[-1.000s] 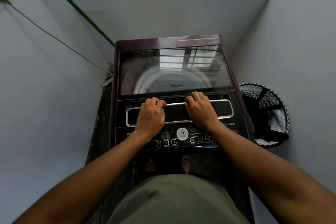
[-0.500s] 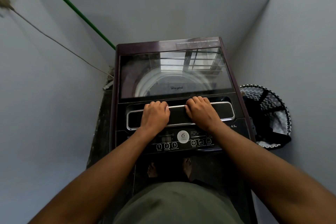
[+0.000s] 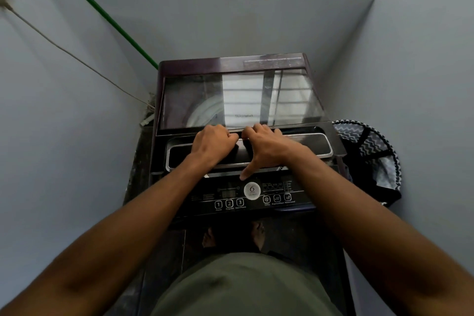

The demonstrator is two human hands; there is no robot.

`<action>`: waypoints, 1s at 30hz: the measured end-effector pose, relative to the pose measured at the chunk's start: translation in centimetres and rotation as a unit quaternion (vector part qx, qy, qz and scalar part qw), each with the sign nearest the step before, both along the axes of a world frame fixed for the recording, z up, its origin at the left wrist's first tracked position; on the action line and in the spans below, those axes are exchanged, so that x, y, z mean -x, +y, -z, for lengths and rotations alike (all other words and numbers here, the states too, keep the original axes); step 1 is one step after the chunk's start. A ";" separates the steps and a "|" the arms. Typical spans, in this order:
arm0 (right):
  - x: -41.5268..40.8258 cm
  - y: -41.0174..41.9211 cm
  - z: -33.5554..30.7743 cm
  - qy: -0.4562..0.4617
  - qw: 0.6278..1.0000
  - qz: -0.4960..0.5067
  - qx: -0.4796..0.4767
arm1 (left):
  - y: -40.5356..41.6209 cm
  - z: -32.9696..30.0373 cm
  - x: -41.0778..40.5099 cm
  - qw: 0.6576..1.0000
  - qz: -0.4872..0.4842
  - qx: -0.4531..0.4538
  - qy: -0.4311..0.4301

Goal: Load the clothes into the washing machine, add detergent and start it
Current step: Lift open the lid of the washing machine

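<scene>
Both hands at frame centre, side by side on the lid's front section: left hand (image 3: 214,145) curled over the lid handle (image 3: 306,141), right hand (image 3: 266,147) gripping the fold edge, thumb pointing down toward the control panel (image 3: 254,196). Washing machine (image 3: 230,63) fills the middle; glass lid (image 3: 241,100) glossy, reflecting the window. Panel text: "1 Power", "2 Program", "3 Start/Pause", round "6" badge. Zigzag-patterned laundry basket (image 3: 369,156) at right, touching the machine's side. Green pipe (image 3: 102,14) upper left.

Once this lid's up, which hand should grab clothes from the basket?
Probably the right hand: the black-and-white zigzag laundry basket stands on the right of the dark washing machine; the left hand can hold the glass lid.
</scene>
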State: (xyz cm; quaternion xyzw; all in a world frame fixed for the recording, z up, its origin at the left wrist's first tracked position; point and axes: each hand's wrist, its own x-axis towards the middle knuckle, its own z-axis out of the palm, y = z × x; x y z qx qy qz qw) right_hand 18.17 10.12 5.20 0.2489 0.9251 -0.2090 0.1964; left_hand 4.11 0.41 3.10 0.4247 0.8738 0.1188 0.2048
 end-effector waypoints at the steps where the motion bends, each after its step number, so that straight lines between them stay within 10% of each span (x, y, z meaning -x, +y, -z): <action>1: 0.4 0.2 -0.8 -0.006 1.000 -0.005 -0.004 | 0.2 -0.8 0.2 1.000 0.000 -0.002 -0.009; 14: 4.7 5.3 -15.0 0.111 0.993 -0.008 -0.039 | 6.6 -14.2 5.6 1.000 0.006 0.003 0.001; 30: 9.5 10.5 -17.9 0.457 0.855 0.033 -0.245 | 7.9 -19.1 9.4 0.888 0.081 -0.440 0.104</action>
